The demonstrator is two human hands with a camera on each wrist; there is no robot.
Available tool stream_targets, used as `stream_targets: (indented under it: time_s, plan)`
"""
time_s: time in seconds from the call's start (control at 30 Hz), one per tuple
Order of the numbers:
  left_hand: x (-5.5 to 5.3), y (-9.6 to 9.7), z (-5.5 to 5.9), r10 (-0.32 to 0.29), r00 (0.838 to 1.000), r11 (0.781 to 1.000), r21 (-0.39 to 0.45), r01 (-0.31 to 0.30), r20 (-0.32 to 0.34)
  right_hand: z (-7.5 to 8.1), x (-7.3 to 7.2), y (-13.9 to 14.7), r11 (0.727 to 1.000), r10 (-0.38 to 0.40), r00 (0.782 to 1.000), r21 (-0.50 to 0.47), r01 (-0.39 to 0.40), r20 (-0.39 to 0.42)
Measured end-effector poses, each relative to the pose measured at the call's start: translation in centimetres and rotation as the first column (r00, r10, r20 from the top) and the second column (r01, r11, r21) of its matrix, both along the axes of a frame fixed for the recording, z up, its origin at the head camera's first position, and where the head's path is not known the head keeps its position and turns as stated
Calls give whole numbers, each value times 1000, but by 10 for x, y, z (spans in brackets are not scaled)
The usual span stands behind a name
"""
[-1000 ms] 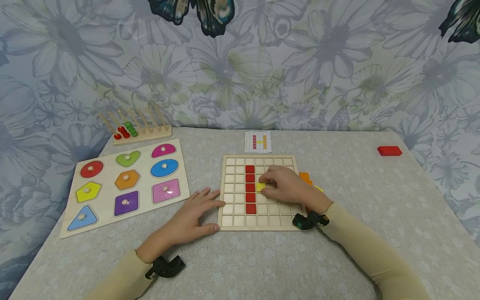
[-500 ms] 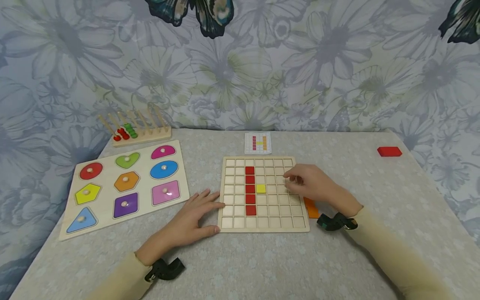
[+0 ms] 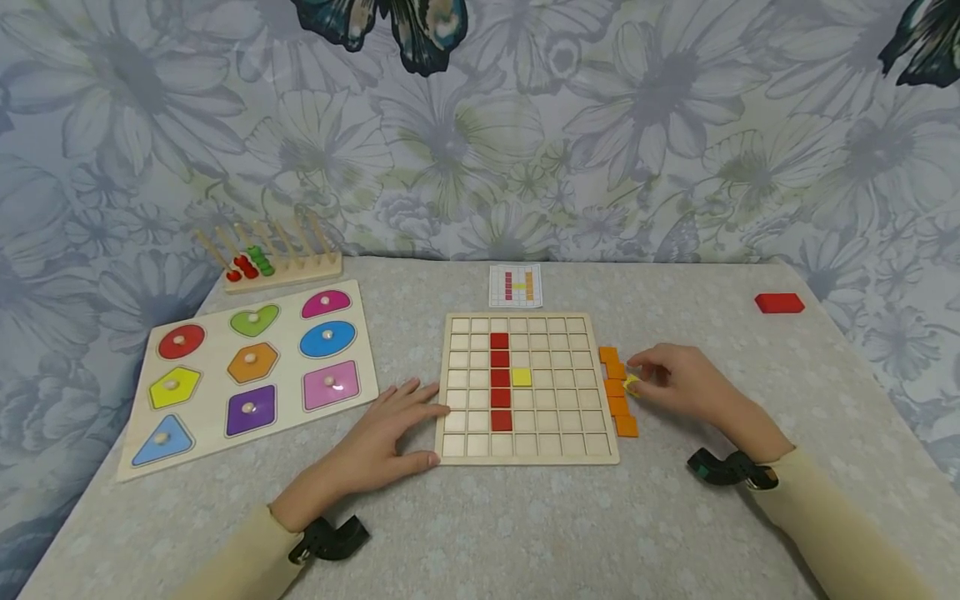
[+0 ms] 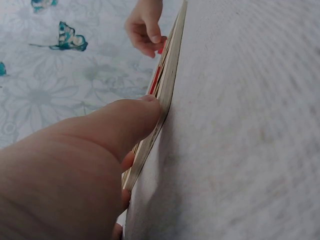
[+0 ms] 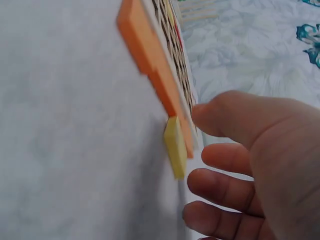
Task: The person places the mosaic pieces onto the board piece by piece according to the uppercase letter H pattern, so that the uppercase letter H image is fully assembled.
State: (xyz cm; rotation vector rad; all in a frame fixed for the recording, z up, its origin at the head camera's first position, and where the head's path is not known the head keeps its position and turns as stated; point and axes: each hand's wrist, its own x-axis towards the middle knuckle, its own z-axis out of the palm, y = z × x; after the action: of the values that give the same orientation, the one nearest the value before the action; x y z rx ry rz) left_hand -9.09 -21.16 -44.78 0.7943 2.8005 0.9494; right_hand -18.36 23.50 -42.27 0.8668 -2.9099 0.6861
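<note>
A wooden grid board (image 3: 555, 457) lies on the table, with a column of red tiles (image 3: 501, 377) and one yellow tile (image 3: 521, 377) in its cells. My left hand (image 3: 382, 437) lies at the board's left edge, fingers spread and thumb touching the near corner. Past the right edge, my right hand (image 3: 690, 383) is beside a loose yellow tile (image 3: 632, 382). In the right wrist view this yellow tile (image 5: 175, 147) stands a little apart from the thumb and bent fingers. Several orange tiles (image 3: 618, 406) lie in a row along the board's right side.
Behind the board lies a pattern card (image 3: 515, 286). A knobbed shape puzzle (image 3: 288, 439) is at left, with a peg stand (image 3: 300, 271) holding red and green beads behind it. Red blocks (image 3: 778, 302) lie at the far right.
My right hand has let go of the yellow tile in the board's cell and moved right, off the board, to the loose yellow tile. My left hand has stayed in place.
</note>
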Motion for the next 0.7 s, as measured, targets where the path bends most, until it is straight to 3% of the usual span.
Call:
stream_targets:
  time_s: [0.17,0.7]
  plan:
    - [0,0,0,4,1000,1000,3,-4,10,-5,2,6,999,-35,999,16,34,37]
    - [-1,1,1,2,1000,1000,0,-2,21,-13,4,10,999,-44,999,3,44,16]
